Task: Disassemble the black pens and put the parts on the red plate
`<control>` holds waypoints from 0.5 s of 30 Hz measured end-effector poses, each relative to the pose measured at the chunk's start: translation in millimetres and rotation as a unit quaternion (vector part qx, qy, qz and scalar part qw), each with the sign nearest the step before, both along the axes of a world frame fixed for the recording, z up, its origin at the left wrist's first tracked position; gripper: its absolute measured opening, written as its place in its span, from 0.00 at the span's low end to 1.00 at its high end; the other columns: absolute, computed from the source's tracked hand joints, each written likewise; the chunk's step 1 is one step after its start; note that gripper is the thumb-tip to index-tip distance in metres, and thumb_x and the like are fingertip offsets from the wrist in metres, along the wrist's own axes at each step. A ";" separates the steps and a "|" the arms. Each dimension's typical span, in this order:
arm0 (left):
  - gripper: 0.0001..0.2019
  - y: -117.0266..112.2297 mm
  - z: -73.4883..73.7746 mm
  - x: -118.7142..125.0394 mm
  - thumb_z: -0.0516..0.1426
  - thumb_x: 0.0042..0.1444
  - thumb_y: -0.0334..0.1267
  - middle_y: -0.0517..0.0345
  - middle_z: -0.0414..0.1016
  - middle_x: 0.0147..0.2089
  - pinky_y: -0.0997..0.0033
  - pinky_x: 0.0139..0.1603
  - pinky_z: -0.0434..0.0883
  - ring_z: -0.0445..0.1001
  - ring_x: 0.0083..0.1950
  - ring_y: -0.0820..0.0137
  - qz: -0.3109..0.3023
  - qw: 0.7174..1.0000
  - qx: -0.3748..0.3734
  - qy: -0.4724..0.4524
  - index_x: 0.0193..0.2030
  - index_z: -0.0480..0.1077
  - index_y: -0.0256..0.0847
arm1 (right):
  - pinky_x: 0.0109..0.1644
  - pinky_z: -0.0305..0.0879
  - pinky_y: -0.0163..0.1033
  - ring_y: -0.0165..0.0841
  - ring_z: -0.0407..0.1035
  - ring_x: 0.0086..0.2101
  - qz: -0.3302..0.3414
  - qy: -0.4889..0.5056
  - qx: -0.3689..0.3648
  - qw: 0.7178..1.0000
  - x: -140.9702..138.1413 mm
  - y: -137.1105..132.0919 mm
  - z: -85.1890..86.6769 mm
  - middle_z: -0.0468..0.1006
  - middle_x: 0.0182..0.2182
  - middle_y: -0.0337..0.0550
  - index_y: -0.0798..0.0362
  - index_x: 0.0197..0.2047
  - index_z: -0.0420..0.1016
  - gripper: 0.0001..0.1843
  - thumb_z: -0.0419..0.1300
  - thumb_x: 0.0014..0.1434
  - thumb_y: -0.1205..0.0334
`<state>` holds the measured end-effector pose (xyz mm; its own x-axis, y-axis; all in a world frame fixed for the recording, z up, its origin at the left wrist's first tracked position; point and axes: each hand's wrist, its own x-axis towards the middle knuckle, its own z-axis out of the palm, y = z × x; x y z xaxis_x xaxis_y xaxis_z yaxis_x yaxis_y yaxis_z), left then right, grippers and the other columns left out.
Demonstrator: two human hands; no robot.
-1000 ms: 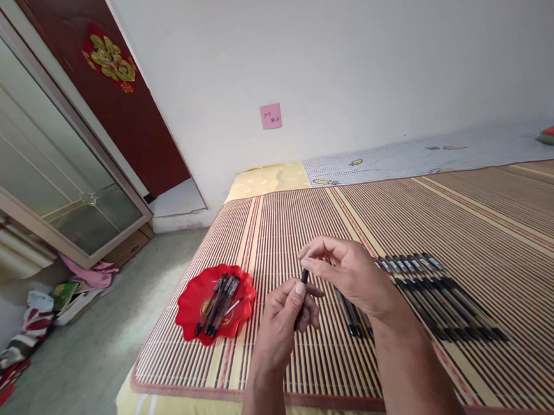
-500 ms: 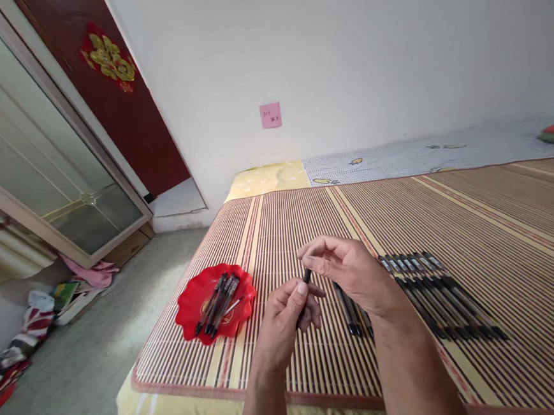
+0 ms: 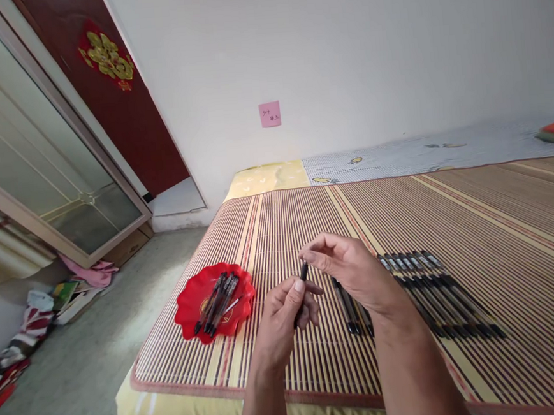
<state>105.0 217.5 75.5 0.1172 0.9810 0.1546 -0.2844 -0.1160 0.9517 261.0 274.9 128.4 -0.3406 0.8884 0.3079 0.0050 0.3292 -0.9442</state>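
Note:
My left hand (image 3: pixel 289 305) is closed around a dark pen (image 3: pixel 304 271), whose black upper end points up past my thumb. At the top of that pen, the thumb and forefinger of my right hand (image 3: pixel 341 263) are pinched together. A small light-coloured tip shows right at the right fingertips; whether it is part of the pen is too small to tell. Under my right hand lie a few black pens (image 3: pixel 346 311), partly hidden by the wrist. Right of the forearm, several capped black pens (image 3: pixel 432 294) lie side by side in a row.
Left of my hands, a red scalloped plate (image 3: pixel 189 304) holds several dark pens (image 3: pixel 220 304) and a thin white stick (image 3: pixel 231 305). All of this rests on a striped bamboo mat (image 3: pixel 278 226) over a bed. A pink note (image 3: pixel 269 114) is stuck on the wall.
The right fingertips have drawn slightly off the pen's end, so more of its black end and a small light tip now show. The left hand has shifted slightly left.

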 end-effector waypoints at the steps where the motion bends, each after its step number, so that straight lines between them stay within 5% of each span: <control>1: 0.20 0.0 -0.3 0.2 0.57 0.69 0.51 0.60 0.72 0.24 0.74 0.25 0.52 0.58 0.22 0.79 0.000 1.000 0.000 0.000 0.40 0.79 0.34 | 0.52 0.70 0.45 0.38 0.76 0.45 0.006 0.000 0.006 1.000 0.4 -0.5 0.5 0.84 0.41 0.44 0.48 0.42 0.81 0.12 0.64 0.64 0.49; 4: 0.21 0.5 -1.1 0.4 0.57 0.69 0.52 0.59 0.72 0.24 0.74 0.25 0.52 0.59 0.21 0.79 0.002 1.000 0.000 0.003 0.40 0.79 0.34 | 0.56 0.70 0.47 0.39 0.76 0.50 0.035 -0.013 0.026 0.999 1.0 -2.1 2.5 0.84 0.46 0.45 0.47 0.46 0.82 0.13 0.59 0.68 0.52; 11: 0.21 1.0 -1.0 -0.1 0.58 0.67 0.53 0.60 0.72 0.23 0.74 0.25 0.52 0.58 0.21 0.79 0.005 1.000 -0.007 0.003 0.39 0.78 0.34 | 0.47 0.70 0.44 0.36 0.75 0.38 -0.017 -0.002 -0.006 1.000 -5.7 2.4 -3.0 0.82 0.35 0.42 0.49 0.35 0.79 0.12 0.68 0.60 0.49; 15: 0.21 1.0 -0.3 0.9 0.58 0.67 0.53 0.60 0.72 0.23 0.75 0.25 0.52 0.58 0.21 0.79 0.006 1.000 -0.011 -0.002 0.39 0.78 0.33 | 0.54 0.70 0.45 0.38 0.76 0.47 -0.003 0.016 0.012 1.000 -2.5 0.4 -0.2 0.83 0.42 0.44 0.48 0.43 0.82 0.12 0.62 0.66 0.50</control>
